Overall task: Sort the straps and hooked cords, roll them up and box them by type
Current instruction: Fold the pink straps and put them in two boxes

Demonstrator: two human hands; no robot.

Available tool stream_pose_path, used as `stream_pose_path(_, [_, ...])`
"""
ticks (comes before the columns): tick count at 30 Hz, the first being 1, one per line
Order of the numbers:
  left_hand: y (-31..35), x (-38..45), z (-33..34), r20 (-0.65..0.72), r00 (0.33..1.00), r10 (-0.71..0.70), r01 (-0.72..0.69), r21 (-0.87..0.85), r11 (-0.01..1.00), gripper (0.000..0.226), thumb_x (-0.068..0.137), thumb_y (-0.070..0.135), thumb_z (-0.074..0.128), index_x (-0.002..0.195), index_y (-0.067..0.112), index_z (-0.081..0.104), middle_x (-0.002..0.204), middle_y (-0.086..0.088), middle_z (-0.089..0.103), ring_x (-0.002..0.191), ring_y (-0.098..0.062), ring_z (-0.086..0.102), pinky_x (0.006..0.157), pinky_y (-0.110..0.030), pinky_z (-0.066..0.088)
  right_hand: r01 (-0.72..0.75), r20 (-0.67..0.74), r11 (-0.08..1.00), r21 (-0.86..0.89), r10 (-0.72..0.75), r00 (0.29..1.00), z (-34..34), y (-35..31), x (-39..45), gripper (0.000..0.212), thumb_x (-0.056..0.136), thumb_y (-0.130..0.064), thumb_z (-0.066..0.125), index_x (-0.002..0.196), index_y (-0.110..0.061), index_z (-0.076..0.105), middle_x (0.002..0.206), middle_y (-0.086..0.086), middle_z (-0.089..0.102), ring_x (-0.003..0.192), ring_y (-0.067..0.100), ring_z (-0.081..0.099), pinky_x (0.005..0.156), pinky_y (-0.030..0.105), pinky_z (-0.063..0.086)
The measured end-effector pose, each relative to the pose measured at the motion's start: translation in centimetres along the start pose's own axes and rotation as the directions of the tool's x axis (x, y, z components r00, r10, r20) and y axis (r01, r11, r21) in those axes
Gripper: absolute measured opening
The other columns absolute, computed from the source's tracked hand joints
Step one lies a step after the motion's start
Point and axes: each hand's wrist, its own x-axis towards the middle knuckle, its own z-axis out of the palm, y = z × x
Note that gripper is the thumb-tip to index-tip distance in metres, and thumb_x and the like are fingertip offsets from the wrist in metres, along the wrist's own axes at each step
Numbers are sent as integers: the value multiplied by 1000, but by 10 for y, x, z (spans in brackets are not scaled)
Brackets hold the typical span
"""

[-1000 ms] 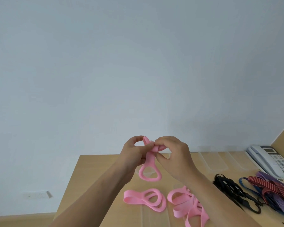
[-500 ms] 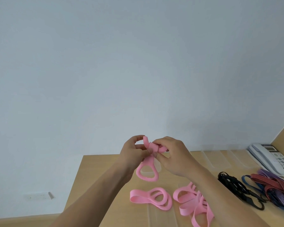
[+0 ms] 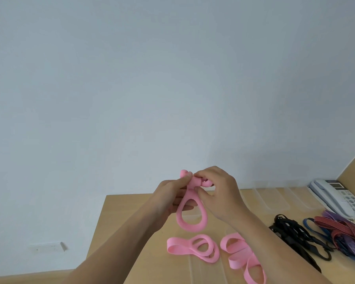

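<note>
Both hands up above the worktop (image 3: 131, 212), working 1 pink strap (image 3: 192, 214). Left hand (image 3: 168, 198) fingers clamped on the strap's upper end; right hand (image 3: 217, 193) fingers curled tight round the rolled bit at top, thumb pinching underneath. Vs 1 s ago: the wound part at top looks thicker & tighter, a wrap now crossing the neck, so rolling has progressed. Loop below still hangs free in the air, not touching the worktop. Hands sit a bit higher in view than before; the camera has shifted too, so real hand motion is hard to tell.

Meaning for the task: roll only part done, the hanging loop still needs winding in before boxing.

Still waiting on the worktop: 1 loose pink strap (image 3: 193, 250) just below the hands, and a tangled pink pile (image 3: 244, 261) to its right. Further right, well apart, black hooked cords (image 3: 291, 234), then red striped cords (image 3: 344, 230) over blue & purple ones. Clear boxes (image 3: 262, 198) lie at the back, near a phone (image 3: 340, 199). Nothing seen boxed yet.
</note>
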Motion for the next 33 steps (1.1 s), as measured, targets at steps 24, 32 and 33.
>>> stream_pose_path(24, [-25,-12,-28,40,997,64,-66,46,997,31,84,24,65,107,7,76,104,-16,78,101,-35,74,96,-46,59,-307,156,936,171,282,947,22,-33,-19,9,93,-30,69,98,-24,73,95,-12,72,92,6,66,81,35,57])
stream_pose_path(32, [-30,3,-29,-15,999,32,-31,46,998,56,74,12,67,129,12,57,112,-16,74,92,-26,77,92,-44,61,-421,345,888,185,342,874,21,-19,-9,18,98,-16,62,110,-23,73,104,-15,73,95,-3,67,85,23,56])
stream_pose_path(33, [-30,5,-28,-27,999,30,-29,53,998,61,69,13,66,129,12,57,113,-15,74,92,-26,77,92,-43,61,-405,351,899,169,329,877,21,-16,-9,16,97,-15,64,109,-24,71,103,-15,73,93,-4,67,83,19,54])
